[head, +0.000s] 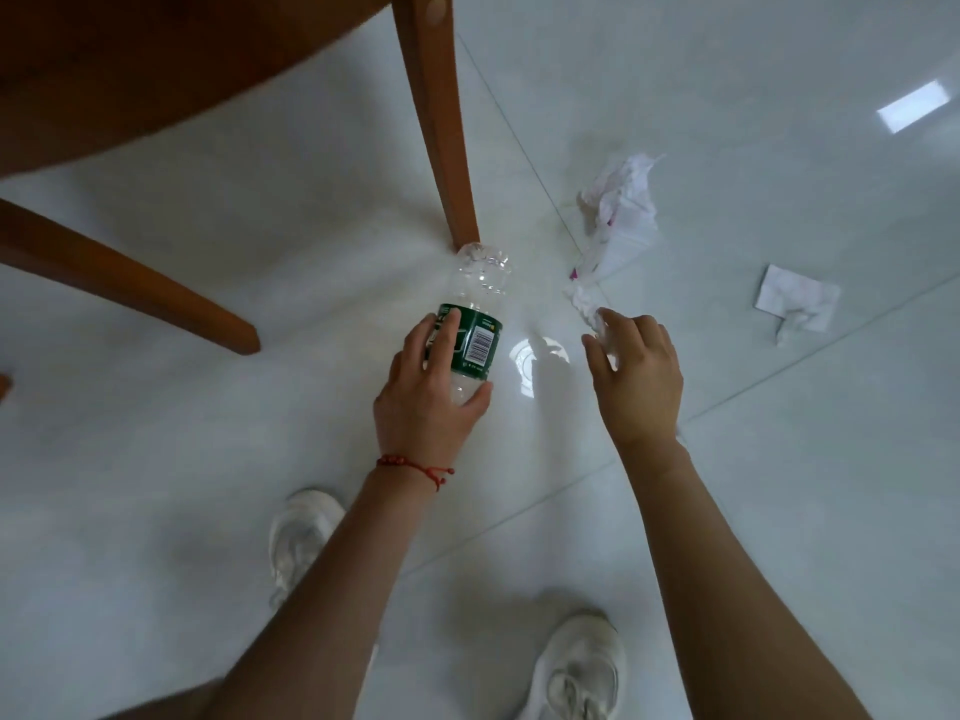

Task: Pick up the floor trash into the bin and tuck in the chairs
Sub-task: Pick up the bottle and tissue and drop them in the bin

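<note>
Bottle [470, 324] cap hidden under left hand [426, 392]

Clear green-labelled bottle [475, 314] lies by chair leg [434, 122], crumpled tissues [621, 215] nearby

One clear plastic bottle [475, 314] with a green label lies near the centre. Three pieces of paper trash lie on the floor: a large crumpled white wrapper [621, 213] at two o'clock, a small tissue wad [587, 304] just right of centre, and a flat square tissue [797, 301] at three o'clock. Two chair legs [434, 122] show at eleven o'clock. Two hands, two white shoes [582, 667] at six o'clock, one red wrist string [413, 466].
</note>
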